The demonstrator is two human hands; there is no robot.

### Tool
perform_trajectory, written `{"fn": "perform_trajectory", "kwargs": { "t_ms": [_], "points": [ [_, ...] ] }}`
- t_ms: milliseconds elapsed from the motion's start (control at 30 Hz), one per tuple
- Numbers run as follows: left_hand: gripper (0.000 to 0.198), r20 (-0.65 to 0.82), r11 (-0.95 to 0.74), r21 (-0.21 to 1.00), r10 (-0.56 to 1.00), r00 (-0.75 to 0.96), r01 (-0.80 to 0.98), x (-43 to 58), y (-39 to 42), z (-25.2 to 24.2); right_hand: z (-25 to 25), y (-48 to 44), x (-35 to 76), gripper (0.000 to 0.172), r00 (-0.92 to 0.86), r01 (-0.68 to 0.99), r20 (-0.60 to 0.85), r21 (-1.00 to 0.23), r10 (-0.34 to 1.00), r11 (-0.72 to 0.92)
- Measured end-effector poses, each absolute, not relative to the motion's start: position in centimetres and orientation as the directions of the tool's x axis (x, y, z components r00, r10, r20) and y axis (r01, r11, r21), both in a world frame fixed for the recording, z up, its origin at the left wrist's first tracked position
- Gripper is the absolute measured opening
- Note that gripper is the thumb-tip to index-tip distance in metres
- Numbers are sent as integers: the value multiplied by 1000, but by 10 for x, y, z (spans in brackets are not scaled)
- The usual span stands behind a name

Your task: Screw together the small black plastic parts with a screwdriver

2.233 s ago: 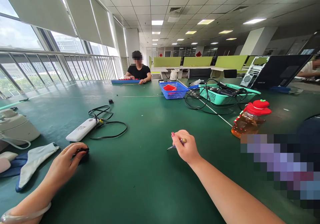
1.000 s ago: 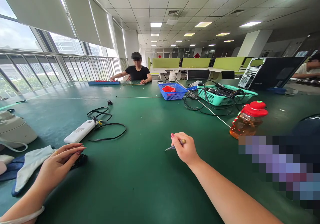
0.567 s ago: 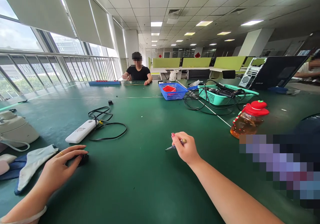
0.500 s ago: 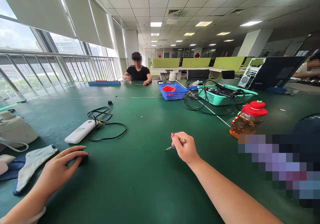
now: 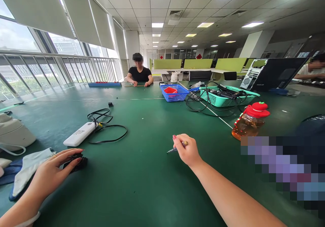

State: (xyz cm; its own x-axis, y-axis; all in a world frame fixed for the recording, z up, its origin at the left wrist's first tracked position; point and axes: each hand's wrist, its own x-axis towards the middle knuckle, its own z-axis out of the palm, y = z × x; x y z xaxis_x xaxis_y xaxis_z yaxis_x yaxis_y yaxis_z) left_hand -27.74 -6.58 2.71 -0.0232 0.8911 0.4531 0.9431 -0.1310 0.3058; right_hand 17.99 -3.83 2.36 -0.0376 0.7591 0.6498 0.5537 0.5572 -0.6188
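My right hand is closed around a slim pen. It is held in a writing grip, with its pointed end angled down to the left near the green tabletop. At the left, my left hand has its thumb and fingers about a small black object. The fingers hide part of that object, and I cannot make out its kind. A blue and white cloth item lies just beyond my left wrist. Farther up lies a white power bank with a black cable.
A jar with a red lid stands at the right. Behind it are a teal basket of tangled cables and a blue basket. A white rounded device sits at the left edge. Across the table sits a person.
My left hand has shifted slightly left and more of the black object shows. My right hand keeps the same grip on the pen. Across the table, the person's hands have come closer together.
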Motion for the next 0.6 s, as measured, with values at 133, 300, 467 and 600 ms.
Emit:
{"fn": "perform_trajectory", "kwargs": {
  "t_ms": [133,300,467,600],
  "points": [
    [51,437,-132,306,899,-16,943,-279,-66,30,23,-38,180,50,-40,559,662,-606,748,566],
    [55,350,-72,289,936,-36,955,-279,-65,28,22,-37,180,49,-42,555,702,-576,711,601],
    [58,322,-59,347,945,-60,936,-280,-64,26,22,-37,181,49,-42,576,717,-552,696,603],
    [61,305,-17,414,945,-121,910,-281,-65,28,22,-37,182,48,-44,582,722,-543,690,606]
  ]
}}
